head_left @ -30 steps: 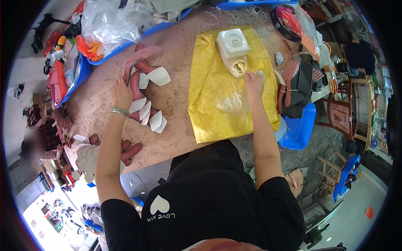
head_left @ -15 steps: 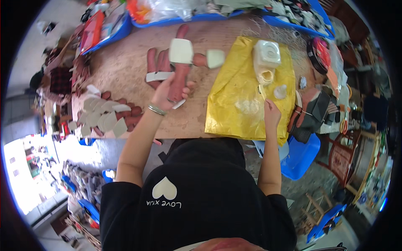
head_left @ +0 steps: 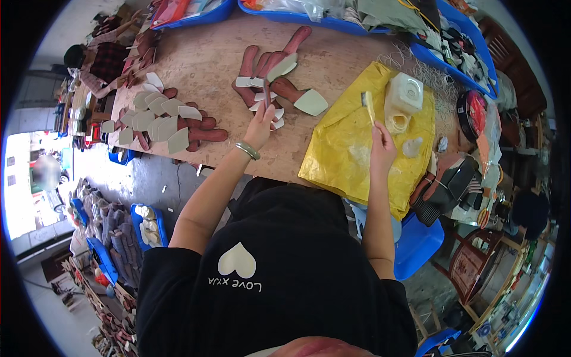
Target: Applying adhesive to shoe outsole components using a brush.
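Person in a black top leans over a wooden worktable (head_left: 196, 59). Nearest: right hand (head_left: 382, 149) over the yellow plastic sheet (head_left: 351, 152), fingers pinched round a small brush (head_left: 369, 107), bristle end pointing away from the body. Left hand (head_left: 262, 122), green bangle on the wrist, reaches to the middle pile of reddish-brown sole pieces w/ pale wedge-shaped inserts (head_left: 270, 74); fingertips pressed on a thin pale piece at the pile's near edge, seemingly nipping it, can't tell for sure. Just beyond the brush, on the sheet's far corner, a white plastic glue jug (head_left: 404, 95), a yellowish blob beside it. Further left on the table, a second heap of soles & inserts (head_left: 163, 119). Far edge: blue trays (head_left: 279, 13) full of bags and scraps.
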`<action>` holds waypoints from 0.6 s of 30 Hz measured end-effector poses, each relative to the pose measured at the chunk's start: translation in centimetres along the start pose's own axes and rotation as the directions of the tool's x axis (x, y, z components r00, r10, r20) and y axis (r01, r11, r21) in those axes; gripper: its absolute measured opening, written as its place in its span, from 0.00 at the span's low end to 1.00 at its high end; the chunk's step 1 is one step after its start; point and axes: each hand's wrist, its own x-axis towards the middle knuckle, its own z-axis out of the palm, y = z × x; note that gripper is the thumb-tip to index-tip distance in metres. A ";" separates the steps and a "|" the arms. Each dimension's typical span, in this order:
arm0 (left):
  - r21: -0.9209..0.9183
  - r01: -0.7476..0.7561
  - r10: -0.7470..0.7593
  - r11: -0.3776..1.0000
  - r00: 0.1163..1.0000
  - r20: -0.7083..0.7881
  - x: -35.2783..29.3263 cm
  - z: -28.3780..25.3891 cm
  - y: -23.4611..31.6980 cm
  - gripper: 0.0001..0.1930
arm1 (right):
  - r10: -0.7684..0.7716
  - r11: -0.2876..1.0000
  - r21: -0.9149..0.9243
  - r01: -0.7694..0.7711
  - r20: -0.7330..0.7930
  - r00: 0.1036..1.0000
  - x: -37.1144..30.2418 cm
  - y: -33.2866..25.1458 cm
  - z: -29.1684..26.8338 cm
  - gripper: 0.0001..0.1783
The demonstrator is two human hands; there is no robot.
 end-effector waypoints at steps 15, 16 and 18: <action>-0.096 -0.347 0.337 0.933 0.936 -0.100 -6.7 3.3 -0.1 0.30 | -0.141 0.955 0.280 0.094 0.152 0.978 1.3 -3.2 20.9 0.26; -0.203 -0.332 0.320 0.921 0.943 -0.090 -7.3 3.3 0.1 0.31 | -0.147 0.954 0.285 0.096 0.166 0.975 1.2 -3.8 21.5 0.26; -0.299 -0.288 0.287 0.910 0.957 -0.048 -8.6 2.6 1.5 0.29 | -0.400 0.900 0.183 0.395 -0.010 0.916 1.0 -5.2 22.3 0.25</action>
